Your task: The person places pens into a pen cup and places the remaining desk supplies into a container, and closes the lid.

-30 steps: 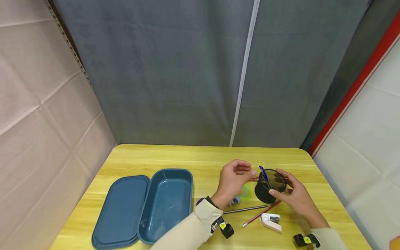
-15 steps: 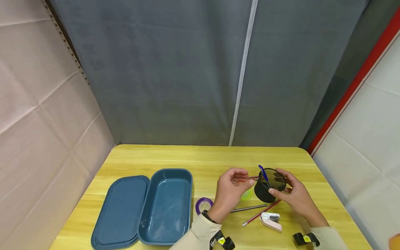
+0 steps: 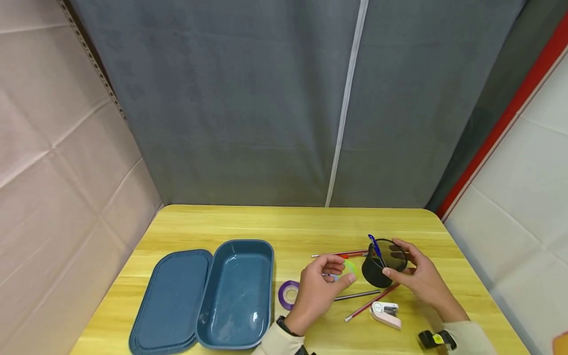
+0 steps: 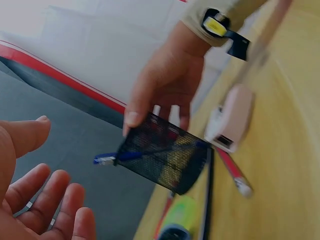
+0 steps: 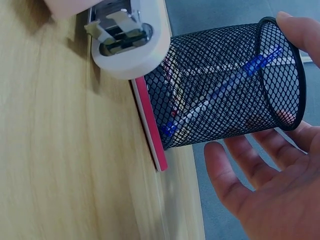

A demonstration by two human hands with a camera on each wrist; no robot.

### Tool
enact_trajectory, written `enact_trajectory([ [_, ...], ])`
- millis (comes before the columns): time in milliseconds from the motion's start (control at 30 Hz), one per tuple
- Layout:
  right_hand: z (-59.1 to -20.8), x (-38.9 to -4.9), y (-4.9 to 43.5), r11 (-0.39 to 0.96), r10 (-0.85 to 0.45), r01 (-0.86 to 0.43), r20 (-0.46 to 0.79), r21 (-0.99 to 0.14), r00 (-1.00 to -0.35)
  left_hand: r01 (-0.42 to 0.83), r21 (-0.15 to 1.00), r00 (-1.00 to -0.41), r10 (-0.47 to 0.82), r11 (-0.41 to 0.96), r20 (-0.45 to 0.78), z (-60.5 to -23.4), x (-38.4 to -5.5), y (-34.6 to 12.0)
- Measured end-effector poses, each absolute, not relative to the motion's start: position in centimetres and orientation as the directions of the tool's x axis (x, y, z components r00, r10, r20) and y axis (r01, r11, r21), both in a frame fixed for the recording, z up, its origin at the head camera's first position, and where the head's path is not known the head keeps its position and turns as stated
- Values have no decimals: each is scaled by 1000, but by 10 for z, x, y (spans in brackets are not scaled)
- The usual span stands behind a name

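Observation:
My right hand (image 3: 423, 283) holds a black mesh pen holder (image 3: 372, 275) near its rim, with the thumb at one side and fingers round the other. A blue pen (image 5: 225, 82) stands slanted inside the holder, its capped end poking above the rim. My left hand (image 3: 316, 293) hovers over the table left of the holder, fingers loosely bent and holding nothing. Under and beyond it lie a bright yellow-green round thing (image 3: 351, 266) and red pencils or pens (image 3: 355, 254). Close to the holder's base lie a dark pencil (image 3: 359, 295) and a red pencil (image 3: 366, 307) with a white end.
A white and pink stapler (image 3: 385, 315) sits in front of the holder. Left of my left hand lies a purple-rimmed tape roll (image 3: 282, 296). Farther left are a blue open box (image 3: 235, 296) and its flat lid (image 3: 173, 301). A grey curtain (image 3: 222, 123) hangs behind the table.
My left hand has drawn back from near the pen holder, moving left and toward me, uncovering the tape roll and more of the red pencils. The right hand keeps its hold on the holder.

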State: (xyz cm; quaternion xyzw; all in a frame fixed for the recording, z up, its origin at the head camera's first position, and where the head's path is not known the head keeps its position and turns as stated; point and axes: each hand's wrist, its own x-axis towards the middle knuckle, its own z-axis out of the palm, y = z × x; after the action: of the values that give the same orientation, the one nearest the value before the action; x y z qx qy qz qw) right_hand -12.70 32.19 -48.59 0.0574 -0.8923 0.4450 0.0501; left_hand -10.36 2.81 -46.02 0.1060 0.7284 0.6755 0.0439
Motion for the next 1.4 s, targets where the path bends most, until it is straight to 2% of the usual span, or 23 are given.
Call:
enact_trajectory([
  [400, -487, -127, 322, 599, -46, -122, 118, -791, -992, 146, 973, -945, 316, 179, 83, -496, -92, 14],
  [933, -491, -124, 321, 597, -35, -121, 125, -793, -992, 200, 929, -931, 355, 313, 81, -518, -84, 4],
  [1100, -492, -125, 321, 608, -33, -124, 131, -785, -991, 266, 892, -921, 371, 367, 121, -522, -86, 4],
  [1300, -492, -126, 322, 610, -34, -130, 138, -782, -990, 405, 778, -885, 419, 480, 203, -528, -86, 3],
  [1400, -491, -126, 322, 605, -37, -135, 142, -785, -989, 424, 753, -877, 435, 504, 202, -529, -86, 3],
])
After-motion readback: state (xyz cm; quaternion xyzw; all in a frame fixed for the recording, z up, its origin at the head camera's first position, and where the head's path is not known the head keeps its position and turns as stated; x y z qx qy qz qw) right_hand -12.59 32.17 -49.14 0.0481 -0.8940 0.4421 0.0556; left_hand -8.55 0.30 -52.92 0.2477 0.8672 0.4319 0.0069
